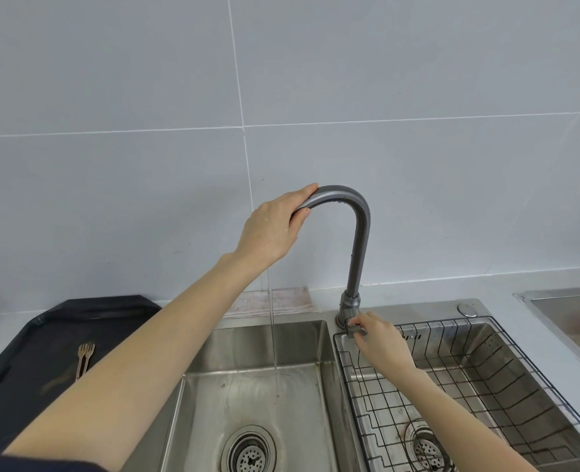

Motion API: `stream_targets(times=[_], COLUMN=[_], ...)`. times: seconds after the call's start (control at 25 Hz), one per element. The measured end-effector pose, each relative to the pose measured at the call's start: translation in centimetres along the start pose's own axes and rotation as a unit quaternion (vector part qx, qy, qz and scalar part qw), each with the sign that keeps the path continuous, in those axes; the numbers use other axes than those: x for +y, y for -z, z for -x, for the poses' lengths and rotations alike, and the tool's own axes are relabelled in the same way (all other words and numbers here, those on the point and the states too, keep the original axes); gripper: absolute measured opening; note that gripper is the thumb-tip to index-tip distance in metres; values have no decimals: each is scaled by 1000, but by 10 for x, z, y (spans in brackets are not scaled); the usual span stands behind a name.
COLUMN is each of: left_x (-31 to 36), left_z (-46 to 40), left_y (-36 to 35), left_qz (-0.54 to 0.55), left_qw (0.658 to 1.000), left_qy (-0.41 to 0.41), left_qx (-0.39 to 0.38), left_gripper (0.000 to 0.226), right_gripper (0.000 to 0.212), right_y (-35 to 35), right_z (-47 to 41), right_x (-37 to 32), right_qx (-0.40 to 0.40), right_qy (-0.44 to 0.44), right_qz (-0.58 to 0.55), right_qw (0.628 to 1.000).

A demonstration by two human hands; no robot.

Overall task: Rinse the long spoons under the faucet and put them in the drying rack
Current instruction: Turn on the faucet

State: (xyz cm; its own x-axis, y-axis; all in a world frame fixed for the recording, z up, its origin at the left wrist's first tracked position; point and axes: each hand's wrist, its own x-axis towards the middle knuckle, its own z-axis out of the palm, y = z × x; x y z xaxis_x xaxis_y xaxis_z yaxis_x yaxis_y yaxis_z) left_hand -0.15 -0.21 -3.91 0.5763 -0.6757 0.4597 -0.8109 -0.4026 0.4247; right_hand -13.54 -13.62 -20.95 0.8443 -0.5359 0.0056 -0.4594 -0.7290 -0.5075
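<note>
A grey arched faucet [358, 233] stands between two steel basins. My left hand [271, 226] grips the faucet's spout end, and a thin stream of water [274, 335] falls from under it into the left sink [258, 396]. My right hand [377, 338] holds the faucet handle [353, 330] at the base. A black wire drying rack [486, 376] sits inside the right basin with nothing in it. On a dark tray [26, 369] at the left lie two wooden utensils with forked tips [85, 359]; my left forearm hides part of the tray. No long spoons are visible.
A folded cloth [281, 301] lies behind the left sink against the tiled wall. A round button [467, 310] sits on the sink deck at the right. Another steel surface [567, 315] shows at the far right edge.
</note>
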Motion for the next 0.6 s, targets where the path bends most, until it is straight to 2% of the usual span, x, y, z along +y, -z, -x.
stream_targets(times=[0.16, 0.32, 0.48, 0.6], left_x=[-4, -12, -26, -43], left_z=[5, 21, 49, 75], left_y=[5, 17, 29, 35], left_qz=[-19, -59, -68, -68], left_qw=[999, 996, 995, 995], left_qy=[-20, -31, 0, 28], left_qx=[-29, -61, -67, -73], left_gripper=[47, 50, 52, 53], right_gripper=[32, 39, 58, 63], right_y=[14, 23, 11, 1], right_z=[2, 7, 16, 23], right_x=[-7, -20, -35, -49], right_qx=[-45, -43, -91, -111], right_qy=[15, 57, 81, 92], right_qz=[40, 71, 121, 136], right_qw=[998, 995, 985, 980])
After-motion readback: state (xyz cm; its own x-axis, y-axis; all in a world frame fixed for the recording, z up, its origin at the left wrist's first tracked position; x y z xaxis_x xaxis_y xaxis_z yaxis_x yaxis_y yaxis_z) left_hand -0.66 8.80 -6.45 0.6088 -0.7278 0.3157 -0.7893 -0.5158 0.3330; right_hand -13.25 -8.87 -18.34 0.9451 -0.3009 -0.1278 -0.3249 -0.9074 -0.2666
